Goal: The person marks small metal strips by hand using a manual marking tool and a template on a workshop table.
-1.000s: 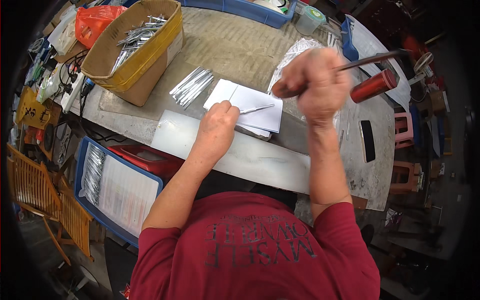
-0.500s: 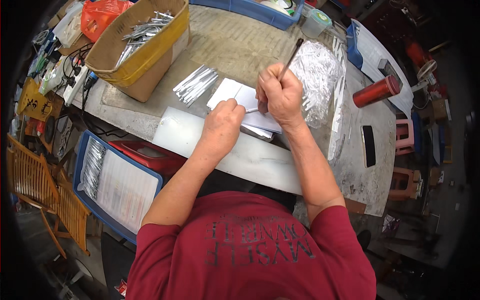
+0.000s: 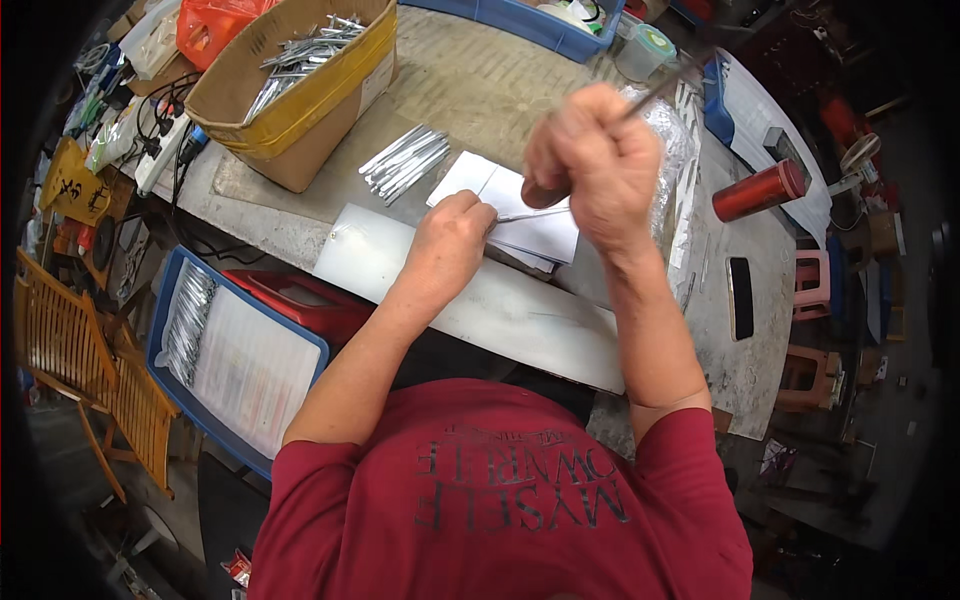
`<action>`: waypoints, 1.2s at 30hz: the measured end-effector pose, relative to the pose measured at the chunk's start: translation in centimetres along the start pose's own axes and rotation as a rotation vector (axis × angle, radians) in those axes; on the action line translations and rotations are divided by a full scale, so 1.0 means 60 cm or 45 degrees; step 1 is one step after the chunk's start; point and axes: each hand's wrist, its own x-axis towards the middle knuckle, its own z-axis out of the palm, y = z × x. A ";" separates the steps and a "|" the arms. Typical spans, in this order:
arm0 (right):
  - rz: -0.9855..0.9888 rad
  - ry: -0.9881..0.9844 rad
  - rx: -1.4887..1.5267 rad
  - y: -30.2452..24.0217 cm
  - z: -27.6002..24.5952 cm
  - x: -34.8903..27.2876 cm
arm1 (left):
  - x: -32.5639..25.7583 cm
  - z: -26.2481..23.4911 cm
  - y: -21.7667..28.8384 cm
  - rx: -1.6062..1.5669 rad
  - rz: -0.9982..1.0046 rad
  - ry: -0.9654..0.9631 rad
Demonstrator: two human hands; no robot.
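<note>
- Centrally, the left hand (image 3: 447, 240) rests on a stack of white sheets (image 3: 520, 210), fingers pinched together on a thin silver metal strip (image 3: 530, 213) that lies flat across the paper.
- The strip is slender, straight and shiny; its near end is hidden under the fingertips and its far end points toward the right hand.
- The right hand (image 3: 595, 160) is raised above the sheets, closed in a fist around the brown handle of a long dark-shafted tool (image 3: 655, 90); the shaft slants up and away toward the far right, and its tip is blurred.
- The white sheets lie on the grey bench (image 3: 480, 80), partly overlapping a long pale metal plate (image 3: 500, 310) that runs along the near edge.
- A loose bundle of similar silver strips (image 3: 405, 160) lies just left of the sheets, apart from both hands.
- A cardboard box with yellow tape (image 3: 300, 90) at the far left of the bench holds a heap of more metal strips.
- A clear plastic bag (image 3: 675, 140) lies behind the right hand, and a red cylindrical can (image 3: 760, 190) lies on its side further right.
- A blue crate (image 3: 235, 360) below the bench on the left holds pale sheets and packed strips.
</note>
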 end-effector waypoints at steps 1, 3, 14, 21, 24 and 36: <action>0.004 0.000 0.000 -0.016 0.007 0.004 | 0.001 0.000 0.001 -0.002 -0.003 -0.002; -0.248 -0.020 0.076 -0.032 0.019 0.007 | 0.001 0.000 0.001 -0.003 -0.013 -0.015; -0.106 -0.022 0.030 0.019 0.008 -0.007 | -0.003 0.009 -0.005 0.005 -0.041 0.022; 0.085 0.083 -0.237 0.086 -0.013 -0.042 | 0.007 0.016 0.001 0.011 -0.003 0.041; 0.152 0.153 -0.112 0.073 -0.019 -0.057 | 0.008 0.014 -0.002 0.021 0.032 0.054; 0.696 0.546 -0.320 -0.043 -0.107 -0.235 | -0.006 -0.060 -0.055 -0.007 -0.102 0.387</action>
